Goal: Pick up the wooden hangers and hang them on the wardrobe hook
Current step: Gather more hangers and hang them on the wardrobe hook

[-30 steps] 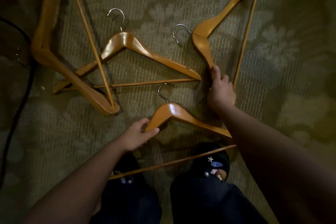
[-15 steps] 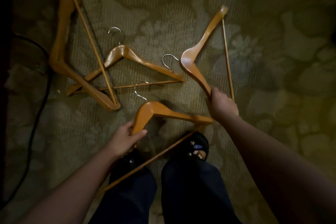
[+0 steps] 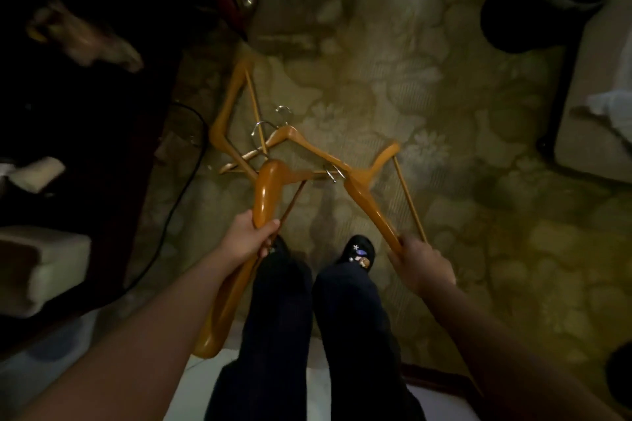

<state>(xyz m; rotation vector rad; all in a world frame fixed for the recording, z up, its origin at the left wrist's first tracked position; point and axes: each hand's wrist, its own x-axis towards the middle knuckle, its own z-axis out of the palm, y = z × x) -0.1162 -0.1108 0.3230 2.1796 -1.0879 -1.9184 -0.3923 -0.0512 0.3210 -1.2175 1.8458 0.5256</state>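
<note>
Two wooden hangers are in hand: the left hand (image 3: 251, 243) has its fingers curled round one arm of the first hanger (image 3: 270, 188), and the right hand (image 3: 422, 263) clasps the end of the second hanger (image 3: 369, 202). Another pair (image 3: 297, 140) lies overlapping on the patterned carpet (image 3: 444, 113) just beyond.

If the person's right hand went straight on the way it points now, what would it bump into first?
Probably the orange-brown wooden hanger in the left hand: the right hand points along its own wooden hanger, whose hook end nearly crosses that one. Depth is unclear, so it might pass above it.
</note>
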